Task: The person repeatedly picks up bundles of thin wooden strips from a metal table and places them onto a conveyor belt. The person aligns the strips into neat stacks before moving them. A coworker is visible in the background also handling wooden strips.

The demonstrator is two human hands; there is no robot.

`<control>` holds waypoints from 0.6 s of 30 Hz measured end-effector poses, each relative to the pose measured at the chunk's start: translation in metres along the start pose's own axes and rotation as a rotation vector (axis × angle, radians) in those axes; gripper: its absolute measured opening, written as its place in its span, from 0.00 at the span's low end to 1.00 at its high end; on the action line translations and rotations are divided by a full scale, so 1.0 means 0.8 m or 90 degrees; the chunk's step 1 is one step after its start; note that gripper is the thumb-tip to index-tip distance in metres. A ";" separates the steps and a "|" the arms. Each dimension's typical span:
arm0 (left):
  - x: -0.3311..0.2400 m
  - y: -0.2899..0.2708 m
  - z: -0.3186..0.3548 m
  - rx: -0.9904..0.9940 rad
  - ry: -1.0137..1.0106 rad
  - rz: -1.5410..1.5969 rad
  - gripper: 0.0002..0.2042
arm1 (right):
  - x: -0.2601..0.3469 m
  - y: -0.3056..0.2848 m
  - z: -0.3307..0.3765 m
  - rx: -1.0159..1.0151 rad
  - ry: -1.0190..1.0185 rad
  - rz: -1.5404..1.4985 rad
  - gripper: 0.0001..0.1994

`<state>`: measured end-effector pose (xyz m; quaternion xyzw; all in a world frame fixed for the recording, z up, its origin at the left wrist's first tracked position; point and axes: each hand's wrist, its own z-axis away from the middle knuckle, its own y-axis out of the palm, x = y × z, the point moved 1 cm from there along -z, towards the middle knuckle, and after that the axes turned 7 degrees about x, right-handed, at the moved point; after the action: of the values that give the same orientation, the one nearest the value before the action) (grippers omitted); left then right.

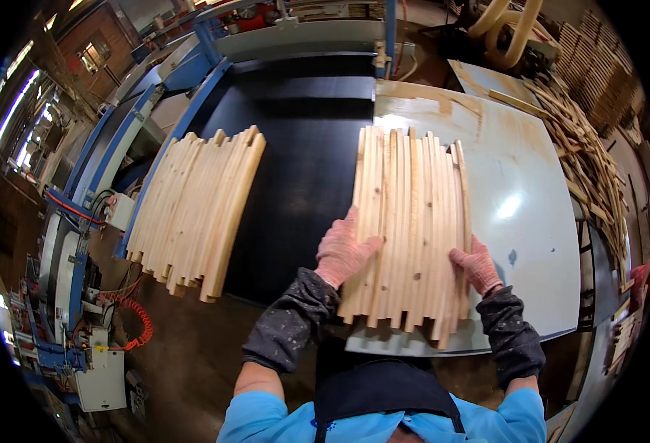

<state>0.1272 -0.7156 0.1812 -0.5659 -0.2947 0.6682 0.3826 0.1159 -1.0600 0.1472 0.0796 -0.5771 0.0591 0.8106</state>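
Note:
A bundle of light wooden strips (406, 229), side by side with uneven ends, lies in front of me where a dark belt meets a pale metal table. My left hand (344, 251), in a pink knit glove, presses against the bundle's left side, thumb over the top. On its opposite side my right hand (478, 266), gloved alike, grips the outer strip with the thumb on top. Between them the two hands squeeze the bundle. Fingers under or behind the strips are hidden. A second bundle of strips (196, 210) rests at the left on the belt.
The dark conveyor belt (295, 155) runs away from me beside the pale metal table (520, 199). Blue machine framing (185, 107) borders the belt's left. A coiled red air hose (142, 325) hangs lower left. Loose scrap strips (587, 162) pile up beyond the table's right edge.

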 end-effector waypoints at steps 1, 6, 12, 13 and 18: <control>-0.003 -0.005 0.005 0.010 -0.017 -0.044 0.48 | -0.003 0.003 -0.002 0.007 -0.014 -0.012 0.31; 0.012 -0.009 0.025 -0.018 -0.057 -0.302 0.48 | -0.037 0.042 -0.035 0.013 -0.095 0.114 0.36; 0.105 0.040 -0.007 0.000 -0.061 -0.336 0.51 | -0.064 0.089 -0.093 -0.064 -0.005 0.330 0.39; 0.113 0.045 -0.009 -0.007 -0.059 -0.334 0.52 | -0.073 0.087 -0.095 -0.049 -0.024 0.293 0.39; 0.143 0.042 -0.017 -0.014 -0.013 -0.286 0.51 | -0.085 0.089 -0.107 -0.045 -0.044 0.267 0.41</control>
<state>0.1270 -0.6372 0.0899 -0.4833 -0.4247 0.5688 0.5123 0.1592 -0.9736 0.0596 -0.0687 -0.6103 0.2033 0.7626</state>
